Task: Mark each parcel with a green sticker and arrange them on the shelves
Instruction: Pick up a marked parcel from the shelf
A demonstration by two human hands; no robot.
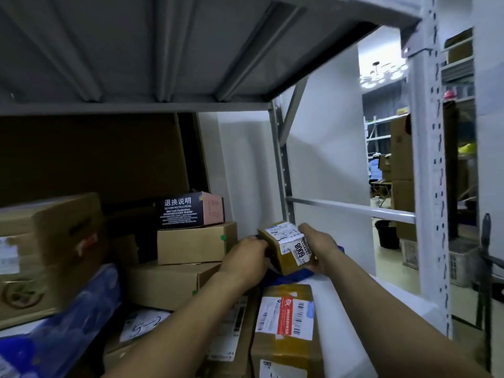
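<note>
Both hands held the small parcel (pixel 286 251) tilted just above a blue package (pixel 289 278) near the right end of the shelf (pixel 395 304). This was probably so its labelled top faced the person while a spot was chosen beside the stacked boxes (pixel 191 249) to the left. The left hand (pixel 245 259) clasped the parcel's left end with curled fingers. The right hand (pixel 320 249) cupped its right end, thumb along the top and fingers underneath. Two boxes alongside already bore a green sticker (pixel 223 237) (none showed on the held parcel, whose far faces were hidden).
</note>
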